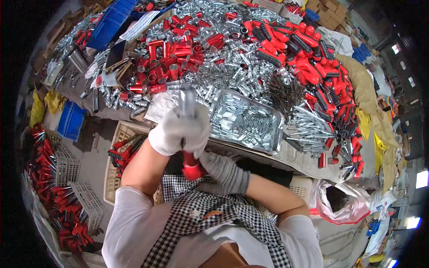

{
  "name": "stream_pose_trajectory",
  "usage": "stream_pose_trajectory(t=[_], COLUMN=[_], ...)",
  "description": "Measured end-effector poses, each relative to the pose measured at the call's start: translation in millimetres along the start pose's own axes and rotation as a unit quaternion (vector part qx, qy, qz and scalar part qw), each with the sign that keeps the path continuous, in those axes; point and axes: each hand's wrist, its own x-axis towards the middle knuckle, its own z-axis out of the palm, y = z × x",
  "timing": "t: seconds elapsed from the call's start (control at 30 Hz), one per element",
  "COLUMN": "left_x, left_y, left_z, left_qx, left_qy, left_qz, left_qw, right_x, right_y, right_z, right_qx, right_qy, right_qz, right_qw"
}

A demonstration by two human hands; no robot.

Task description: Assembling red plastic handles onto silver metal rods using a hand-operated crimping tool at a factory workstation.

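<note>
My left hand, in a white glove, is closed around a red-and-silver tool held upright in front of me. Its silver tubular end sticks out beyond the fist, blurred by motion. Below the fist shows the red end of what looks like the same tool. My right hand, in a grey striped glove, is curled against that red end, and its fingertips are partly hidden. Just beyond the hands lies a metal tray of small silver pins. Loose red sleeves are heaped past my left hand.
Red-and-black handles pile up at the far right, beside silver rods. A dark spring heap adjoins the tray. At left stand a cream crate and grey baskets among red tools. A white sack hangs at right.
</note>
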Motion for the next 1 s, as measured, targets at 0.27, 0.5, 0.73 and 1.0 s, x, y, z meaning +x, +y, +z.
stream_pose_trajectory(t=[0.27, 0.5, 0.73, 1.0], left_x=[-24.3, -30.6, -29.0, -28.6], left_y=[-20.0, -42.9, -36.4, -41.7], left_z=[-13.5, -23.9, -9.8, -0.8], left_qx=[0.217, 0.242, 0.222, 0.293], left_qy=[-0.055, -0.060, 0.029, 0.176], left_qz=[-0.336, -0.332, -0.217, -0.127], left_qw=[0.915, 0.910, 0.950, 0.931], right_x=[82.3, 134.2, 135.1, 96.3], right_y=[130.5, 148.1, 158.5, 165.6], right_z=[-86.8, -35.1, -16.1, -31.9], right_qx=[-0.291, -0.315, -0.351, -0.110], right_qy=[-0.097, -0.146, -0.111, 0.049], right_qz=[0.237, 0.230, 0.229, 0.218], right_qw=[0.922, 0.909, 0.901, 0.968])
